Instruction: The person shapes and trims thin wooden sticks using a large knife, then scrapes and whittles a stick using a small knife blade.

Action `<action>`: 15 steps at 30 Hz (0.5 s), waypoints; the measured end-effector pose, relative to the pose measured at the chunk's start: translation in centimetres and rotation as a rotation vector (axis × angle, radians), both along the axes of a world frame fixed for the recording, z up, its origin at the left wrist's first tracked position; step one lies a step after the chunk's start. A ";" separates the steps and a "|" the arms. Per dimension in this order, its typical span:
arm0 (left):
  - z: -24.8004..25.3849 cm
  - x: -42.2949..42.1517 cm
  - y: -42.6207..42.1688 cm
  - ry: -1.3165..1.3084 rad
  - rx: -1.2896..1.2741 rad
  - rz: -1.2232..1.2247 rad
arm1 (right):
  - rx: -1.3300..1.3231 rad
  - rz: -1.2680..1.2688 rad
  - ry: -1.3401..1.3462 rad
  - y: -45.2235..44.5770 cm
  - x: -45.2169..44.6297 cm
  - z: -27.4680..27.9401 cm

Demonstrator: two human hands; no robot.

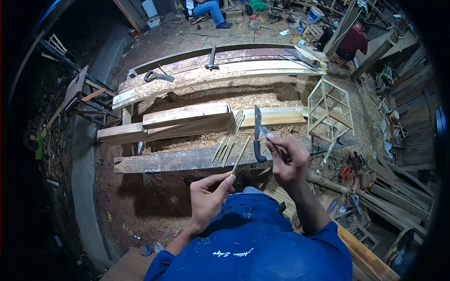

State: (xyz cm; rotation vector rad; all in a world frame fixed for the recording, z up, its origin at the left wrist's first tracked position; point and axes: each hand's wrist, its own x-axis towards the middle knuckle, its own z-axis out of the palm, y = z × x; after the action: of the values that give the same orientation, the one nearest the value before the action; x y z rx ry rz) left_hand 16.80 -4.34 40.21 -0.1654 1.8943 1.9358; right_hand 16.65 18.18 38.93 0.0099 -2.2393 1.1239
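Note:
My left hand [210, 199] pinches a thin wooden stick [241, 156] that points up and away. To its right, my right hand [289, 158] is closed on a small pale blade-like piece [265, 131], held near a dark-handled knife [257, 149]. The knife lies across the beams with its blade pointing away. Several thin sticks [228, 143] rest on the beams just left of it. A cage-like frame of thin sticks [332, 114] stands to the right of the beams.
A handsaw [158, 76] and a hammer [212, 60] lie on the far bench [197, 78]. Two people sit beyond it, one in blue trousers [210, 10], one in a red shirt [354, 41]. Scrap wood [393, 201] is piled at right.

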 end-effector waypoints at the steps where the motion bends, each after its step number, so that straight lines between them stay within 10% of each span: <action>1: -0.2 0.0 0.0 -0.010 0.006 -0.002 | -0.021 0.041 -0.011 -0.1 0.3 0.2; 15: -0.3 -0.1 0.4 0.039 -0.014 0.001 | 0.025 0.323 -0.213 -3.1 2.4 0.5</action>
State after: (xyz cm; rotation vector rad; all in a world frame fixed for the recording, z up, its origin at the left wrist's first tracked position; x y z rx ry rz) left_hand 16.71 -3.95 39.89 -0.1337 1.9325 1.9403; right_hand 19.07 15.06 39.39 0.2836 -2.5035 1.3167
